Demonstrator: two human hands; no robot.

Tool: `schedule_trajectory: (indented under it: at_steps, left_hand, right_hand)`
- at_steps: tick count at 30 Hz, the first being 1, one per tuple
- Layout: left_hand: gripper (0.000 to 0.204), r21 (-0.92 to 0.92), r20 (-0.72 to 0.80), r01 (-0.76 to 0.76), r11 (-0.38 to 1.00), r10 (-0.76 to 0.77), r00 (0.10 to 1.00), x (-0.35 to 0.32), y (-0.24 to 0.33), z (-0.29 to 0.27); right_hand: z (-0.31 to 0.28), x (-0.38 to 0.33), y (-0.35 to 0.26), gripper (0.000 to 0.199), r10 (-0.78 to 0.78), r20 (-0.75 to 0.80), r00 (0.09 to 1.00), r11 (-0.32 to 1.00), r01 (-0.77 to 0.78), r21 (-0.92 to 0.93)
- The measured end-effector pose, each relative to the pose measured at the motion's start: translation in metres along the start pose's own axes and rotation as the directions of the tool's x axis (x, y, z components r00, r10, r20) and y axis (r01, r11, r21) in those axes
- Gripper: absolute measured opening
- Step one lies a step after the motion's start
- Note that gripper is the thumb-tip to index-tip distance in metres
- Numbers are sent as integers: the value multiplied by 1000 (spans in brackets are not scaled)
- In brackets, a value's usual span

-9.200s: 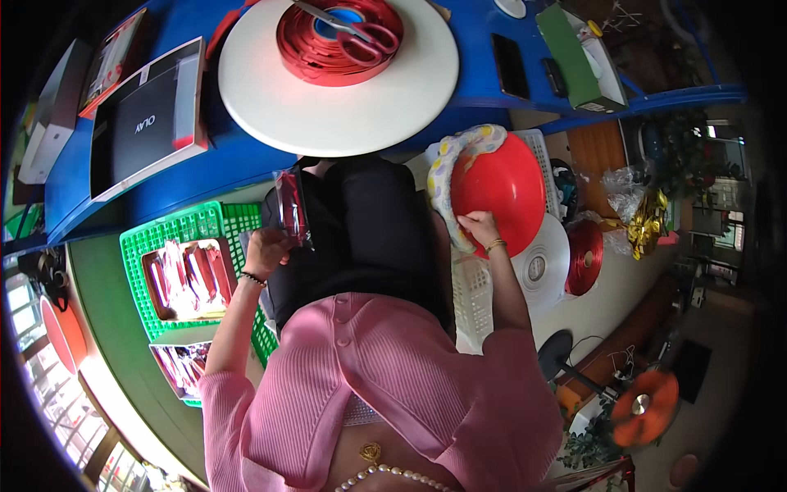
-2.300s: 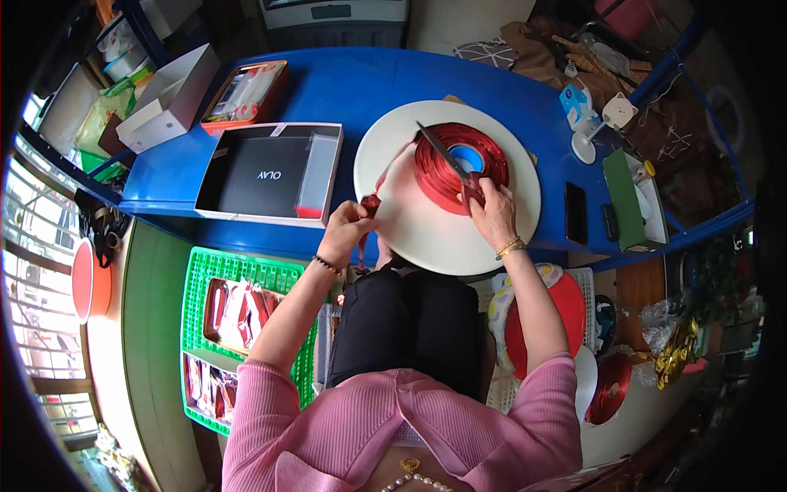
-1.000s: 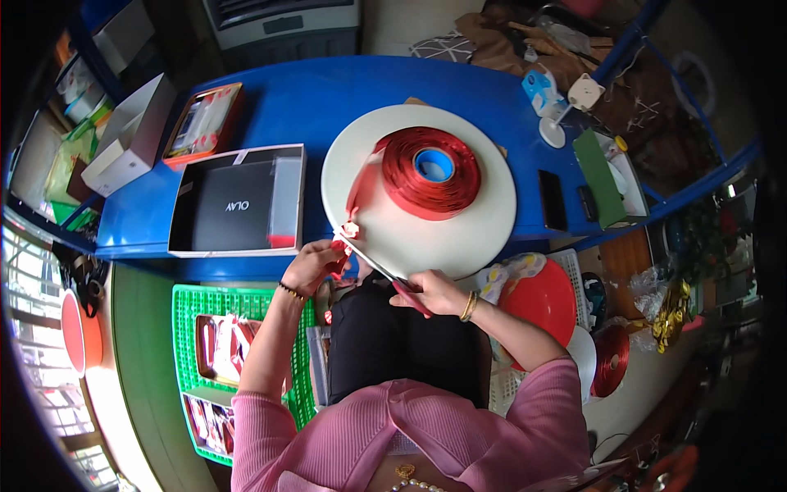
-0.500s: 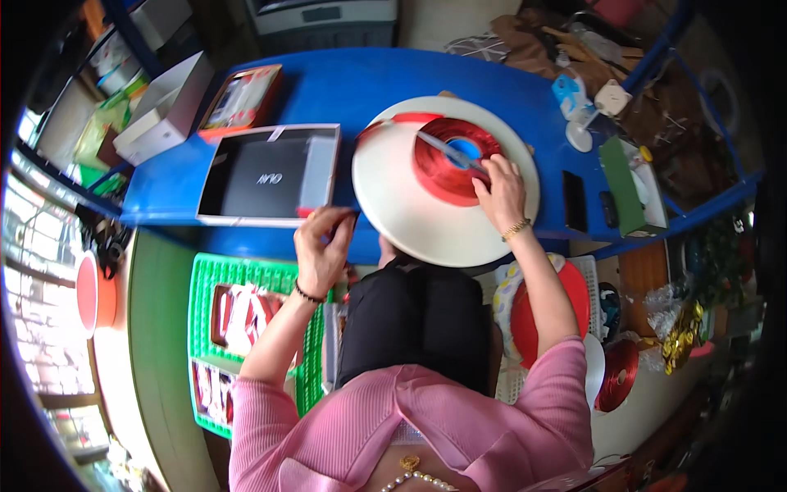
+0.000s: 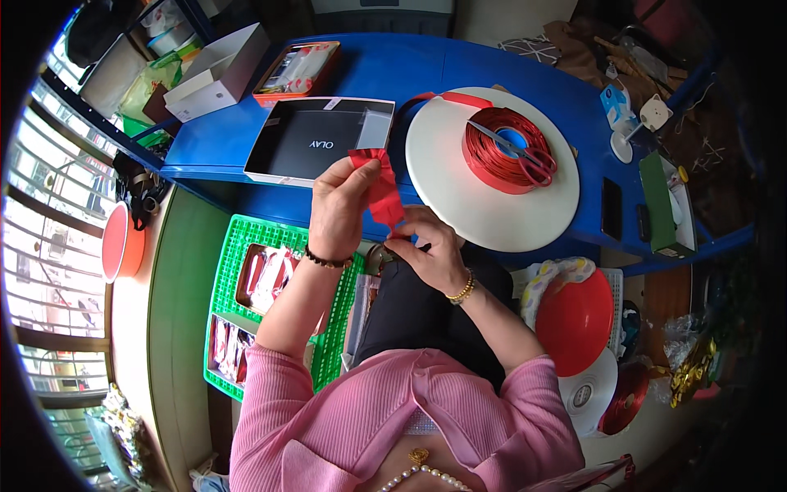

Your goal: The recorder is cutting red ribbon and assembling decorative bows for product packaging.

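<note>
Already a cut length of red ribbon point(image 5: 379, 190) is off the roll and in both hands, above the near edge of the blue table point(image 5: 508, 61) and over the person's lap. The left hand point(image 5: 338, 215) is closed on the ribbon's upper part, fingers curled round it so that a folded end stands up above the knuckles; the right hand point(image 5: 433, 254) pinches its lower end just beneath, thumb and fingertips drawn tight. The folds look begun but not finished, judging by the loose, uneven shape; no tied or flattened bow shows yet. The ribbon roll point(image 5: 507, 149) lies on a white round board point(image 5: 459, 197) toward the table's right side, with red-handled scissors point(image 5: 525, 157) laid across it, untouched by either hand. A black flat box point(image 5: 316, 143) sits near the table's front left edge. Beside the lap on the left, a green crate point(image 5: 238, 246) holds red packaged items, whose link to the ribbon I cannot tell.
</note>
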State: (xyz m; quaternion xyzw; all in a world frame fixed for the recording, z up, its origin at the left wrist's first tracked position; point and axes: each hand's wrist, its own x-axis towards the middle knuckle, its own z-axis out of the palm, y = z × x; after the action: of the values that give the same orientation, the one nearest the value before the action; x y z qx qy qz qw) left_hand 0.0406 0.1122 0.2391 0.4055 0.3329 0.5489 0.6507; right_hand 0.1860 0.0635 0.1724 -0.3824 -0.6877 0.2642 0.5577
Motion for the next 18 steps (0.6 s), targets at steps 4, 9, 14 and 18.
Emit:
schedule_trajectory:
  at_steps: [4, 9, 14, 18]
  left_hand:
    - [15, -156, 22, 119, 980, -117, 993, 9, -24, -10]
    - [21, -158, 192, 319, 934, -288, 938, -5, -59, -17]
    - [92, 283, 453, -43, 958, -94, 887, 0, -45, -33]
    - [74, 501, 632, -44, 864, -330, 701, 7, -29, -15]
  right_hand:
    - [-13, 5, -19, 15, -179, 42, 983, 968, 184, -169]
    - [-30, 19, -25, 10, -227, 57, 972, 959, 234, -163]
    - [-40, 14, -16, 11, -17, -44, 999, 998, 19, 53]
    - [-35, 15, -18, 12, 163, -94, 982, 957, -134, 256]
